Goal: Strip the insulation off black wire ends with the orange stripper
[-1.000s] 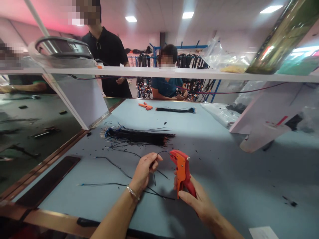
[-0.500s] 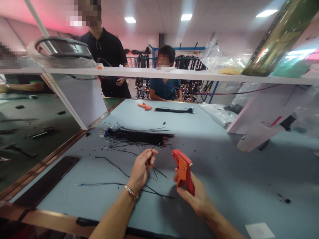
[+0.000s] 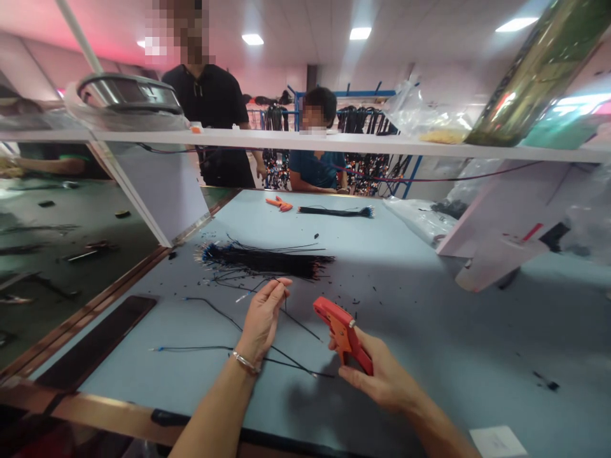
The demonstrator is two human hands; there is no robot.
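Observation:
My left hand (image 3: 261,318) pinches a thin black wire (image 3: 248,294) between thumb and fingertips, just in front of a bundle of black wires (image 3: 267,261) with blue tips lying on the pale blue table (image 3: 429,318). My right hand (image 3: 377,375) grips an orange wire stripper (image 3: 341,331), tilted with its head pointing left toward the left hand. Two loose black wires (image 3: 210,349) lie on the table under my left forearm.
A second orange tool (image 3: 279,203) and another wire bundle (image 3: 337,211) lie at the far end, where a seated person works and another stands. A white shelf (image 3: 334,143) spans overhead. A dark strip (image 3: 95,343) lies at the left edge; a paper slip (image 3: 496,440) lies bottom right.
My left hand moved up and left toward the bundle, still pinching a wire. The orange stripper tipped from upright to leaning left and sank lower.

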